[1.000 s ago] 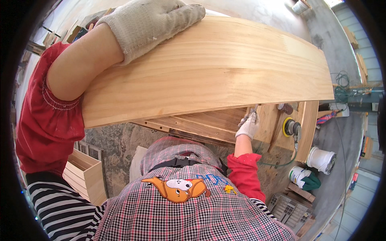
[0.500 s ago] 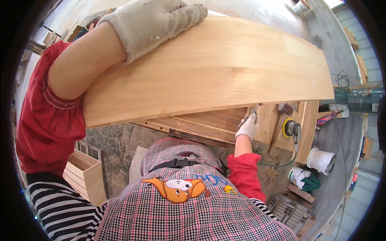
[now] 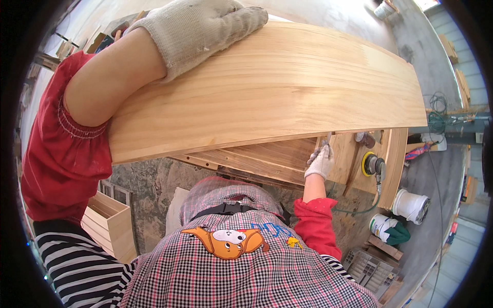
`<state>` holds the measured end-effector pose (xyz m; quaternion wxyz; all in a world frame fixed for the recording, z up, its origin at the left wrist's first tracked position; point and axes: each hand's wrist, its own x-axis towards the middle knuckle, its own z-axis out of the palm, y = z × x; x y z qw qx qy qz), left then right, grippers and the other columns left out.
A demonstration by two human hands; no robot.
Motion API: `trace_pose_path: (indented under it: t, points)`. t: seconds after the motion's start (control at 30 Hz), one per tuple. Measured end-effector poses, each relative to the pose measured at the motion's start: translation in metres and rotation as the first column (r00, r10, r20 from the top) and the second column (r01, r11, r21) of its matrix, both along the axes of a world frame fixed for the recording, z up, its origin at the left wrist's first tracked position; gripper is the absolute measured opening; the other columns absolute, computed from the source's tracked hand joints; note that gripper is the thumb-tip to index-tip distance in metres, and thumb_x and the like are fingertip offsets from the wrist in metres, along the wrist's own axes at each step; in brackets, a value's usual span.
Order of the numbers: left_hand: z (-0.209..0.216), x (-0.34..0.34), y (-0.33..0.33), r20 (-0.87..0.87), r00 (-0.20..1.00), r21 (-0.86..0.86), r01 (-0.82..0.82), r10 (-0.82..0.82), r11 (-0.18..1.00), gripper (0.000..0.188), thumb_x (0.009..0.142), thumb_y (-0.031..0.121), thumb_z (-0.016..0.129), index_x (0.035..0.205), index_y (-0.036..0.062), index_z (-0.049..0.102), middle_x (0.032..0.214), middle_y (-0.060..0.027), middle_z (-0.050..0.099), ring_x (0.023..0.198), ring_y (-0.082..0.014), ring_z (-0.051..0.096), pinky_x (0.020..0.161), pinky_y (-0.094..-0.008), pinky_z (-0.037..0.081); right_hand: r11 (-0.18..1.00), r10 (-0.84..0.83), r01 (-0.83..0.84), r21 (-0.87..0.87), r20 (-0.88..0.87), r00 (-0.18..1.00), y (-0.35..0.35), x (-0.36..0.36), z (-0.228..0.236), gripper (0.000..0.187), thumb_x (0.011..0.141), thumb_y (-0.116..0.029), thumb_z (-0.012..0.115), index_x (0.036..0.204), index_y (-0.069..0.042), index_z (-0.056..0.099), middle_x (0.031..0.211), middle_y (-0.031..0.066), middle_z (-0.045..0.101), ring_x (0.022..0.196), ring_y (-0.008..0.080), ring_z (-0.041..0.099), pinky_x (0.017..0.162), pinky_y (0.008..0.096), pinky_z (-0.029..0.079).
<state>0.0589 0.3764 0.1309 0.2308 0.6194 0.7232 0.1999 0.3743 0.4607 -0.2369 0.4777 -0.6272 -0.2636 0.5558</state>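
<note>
A broad, pale wooden board [image 3: 277,87] stands tilted in front of me, its face toward me. My left hand [image 3: 200,33], in a greyish knit glove, grips its upper edge at the left, with some of the fingers hidden behind. Below the board's lower edge is my right hand [image 3: 320,161], also gloved. Its fingers are curled together by the board's underside, and what they hold is too small to make out. Under the board lies a wooden work surface [image 3: 262,163] of slats. A sander [image 3: 371,164] with a yellow rim rests right of my right hand.
A dark round object [image 3: 365,139] lies beyond the sander, whose green hose [image 3: 359,211] hangs toward me. On the right floor are a white bucket [image 3: 409,206], a tub with green cloth [image 3: 389,229] and a grey crate [image 3: 371,268]. A wooden drawer box [image 3: 110,223] stands lower left.
My right hand has shifted slightly right, still below the board. My left hand has slid a little to the right along the upper edge; the board has barely moved.
</note>
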Motion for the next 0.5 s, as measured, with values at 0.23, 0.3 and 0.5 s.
trace_pose_path:
  t: [0.23, 0.3, 0.5]
  points:
    - [-0.016, -0.015, 0.014, -0.014, 0.995, 0.015, 0.103, -0.103, 0.995, 0.053, 0.100, 0.042, 0.038, 0.106, -0.0021, 0.066, 0.098, -0.0236, 0.067, 0.093, -0.0354, 0.063, 0.086, -0.0392, 0.047, 0.998, 0.016, -0.012, -0.057, 0.064, 0.998, 0.006, 0.001, -0.009, 0.019, 0.097, -0.034, 0.049, 0.101, -0.018, 0.058, 0.062, -0.0056, 0.048, 0.042, 0.0062, 0.041, 0.034, 0.0230, 0.030]
    - [-0.009, -0.020, 0.002, -0.072, 0.995, 0.003, 0.073, -0.072, 0.997, 0.053, 0.100, 0.042, 0.036, 0.106, -0.0003, 0.067, 0.099, -0.0249, 0.067, 0.095, -0.0391, 0.062, 0.087, -0.0410, 0.046, 0.997, 0.058, -0.054, -0.057, 0.085, 0.995, -0.006, -0.002, -0.001, 0.016, 0.097, -0.032, 0.050, 0.097, -0.018, 0.058, 0.061, -0.0056, 0.048, 0.042, 0.0067, 0.042, 0.034, 0.0233, 0.030]
    - [-0.019, -0.027, 0.006, -0.060, 0.987, 0.121, 0.157, -0.150, 0.980, 0.048, 0.098, 0.041, 0.037, 0.101, 0.0045, 0.069, 0.098, -0.0250, 0.066, 0.095, -0.0414, 0.062, 0.087, -0.0426, 0.046, 0.997, 0.075, -0.075, -0.003, 0.127, 0.989, 0.025, 0.009, -0.018, 0.014, 0.097, -0.027, 0.051, 0.091, -0.018, 0.059, 0.060, -0.0036, 0.053, 0.040, 0.0071, 0.043, 0.034, 0.0224, 0.032]
